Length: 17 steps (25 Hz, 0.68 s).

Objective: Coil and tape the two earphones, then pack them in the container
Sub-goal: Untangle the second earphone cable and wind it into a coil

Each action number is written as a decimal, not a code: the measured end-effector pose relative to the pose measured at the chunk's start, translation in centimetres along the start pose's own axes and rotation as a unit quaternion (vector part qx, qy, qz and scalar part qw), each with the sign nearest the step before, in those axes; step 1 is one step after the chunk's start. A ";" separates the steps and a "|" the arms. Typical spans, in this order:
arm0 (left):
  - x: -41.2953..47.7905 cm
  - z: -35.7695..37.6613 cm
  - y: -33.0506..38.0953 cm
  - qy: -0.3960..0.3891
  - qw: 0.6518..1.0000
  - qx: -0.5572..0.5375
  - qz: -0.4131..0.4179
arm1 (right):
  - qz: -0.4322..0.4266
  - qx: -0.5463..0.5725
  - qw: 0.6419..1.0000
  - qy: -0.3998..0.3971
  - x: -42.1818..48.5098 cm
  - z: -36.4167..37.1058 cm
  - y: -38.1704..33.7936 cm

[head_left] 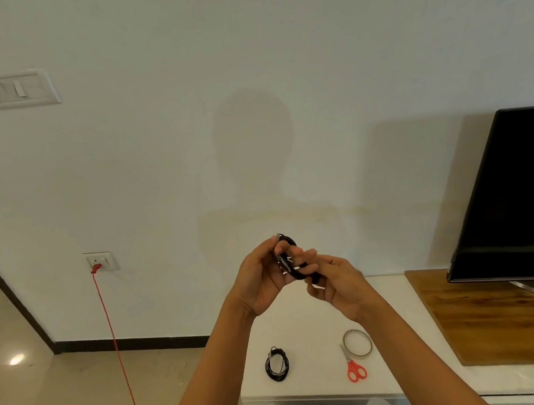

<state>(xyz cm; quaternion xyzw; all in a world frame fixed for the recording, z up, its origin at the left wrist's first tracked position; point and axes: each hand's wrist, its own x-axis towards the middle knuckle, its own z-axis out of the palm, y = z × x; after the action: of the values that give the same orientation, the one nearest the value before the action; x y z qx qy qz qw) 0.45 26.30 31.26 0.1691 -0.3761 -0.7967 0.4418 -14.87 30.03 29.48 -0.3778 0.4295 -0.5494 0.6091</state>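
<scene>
while a plain pale wall [243, 56] fills most of the view, a dark television [515, 196] stands at the right on a wooden board [489, 320], which lies on the right part of a white table [304, 323]. a red cable [115, 343] hangs from a wall socket [100, 261] at the left down to the floor [64, 388]. a switch panel [10, 89] sits high on the wall, too blurred to read.

both bare forearms [211, 373] reach up from the bottom edge and meet above the table, in front of the wall. the left hand [261, 282] is raised with its palm turned toward the right, fingers curled, thumb and fingertips pinching the upper part of a black coiled earphone [294, 267]. the right hand [336, 280] sits just beside it and slightly lower, palm facing left, its fingers curled round the lower part of the same coil. the coil stands roughly upright between the two hands, well above the table top. small shiny pale glints show on it between the fingertips; what they are is too small to tell.

below the hands, a second coiled earphone [276, 364] lies flat on the table near its front left corner. well to its right lies a tape roll [358, 343], with red-handled scissors [354, 368] just in front of it, their blades reaching the roll's left rim.
</scene>
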 end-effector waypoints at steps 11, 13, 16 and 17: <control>0.6 0.1 -1.1 0.079 0.995 -0.020 0.055 | -0.081 -0.069 0.979 0.172 -1.2 3.2 0.2; 0.6 0.4 -1.7 0.100 0.992 -0.026 0.070 | -0.130 -0.162 0.955 0.211 -0.5 3.2 0.9; 0.4 0.3 -2.4 0.110 0.991 -0.016 0.073 | -0.153 -0.201 0.938 0.238 0.5 2.8 1.4; 0.3 0.2 -2.6 0.107 0.992 -0.013 0.063 | -0.142 -0.177 0.946 0.233 0.9 2.7 1.5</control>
<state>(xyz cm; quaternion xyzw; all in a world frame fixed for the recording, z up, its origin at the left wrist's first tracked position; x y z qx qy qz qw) -1.35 27.02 29.50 0.2237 -0.3262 -0.7496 0.5307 -11.82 29.28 28.90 -0.3976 0.5917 -0.6183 0.3309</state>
